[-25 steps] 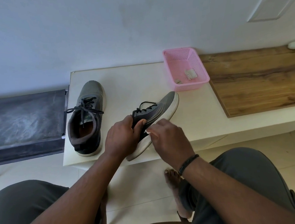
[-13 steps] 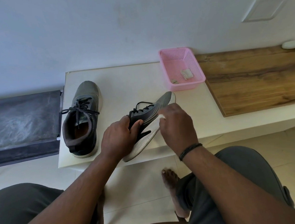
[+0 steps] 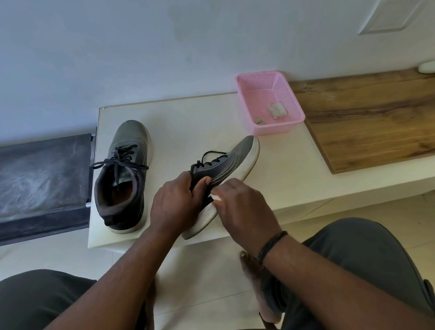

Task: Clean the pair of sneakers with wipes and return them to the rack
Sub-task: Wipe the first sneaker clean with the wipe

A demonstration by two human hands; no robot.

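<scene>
Tilted sneaker (image 3: 224,169) lies on the white bench (image 3: 181,120), long axis running near-left to far-right, toe far. Left hand (image 3: 173,204) grips its collar; right hand (image 3: 241,205), nearer the midsole, pinches a wipe (image 3: 216,197) against its side. Second sneaker (image 3: 124,178) stands left, upright.

L hand (image 3: 175,202) fingers curled, gripping; R hand (image 3: 243,204) fingers pinched, wrist bent.

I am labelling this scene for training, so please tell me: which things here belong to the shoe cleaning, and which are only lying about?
Belong to the job:
- tilted sneaker, gripped by the left hand
- white wipe, pinched by the right hand against that sneaker
- second sneaker, upright on the white table
- pink basket holding used wipes

Lying about:
- wooden board
- dark bench
</scene>
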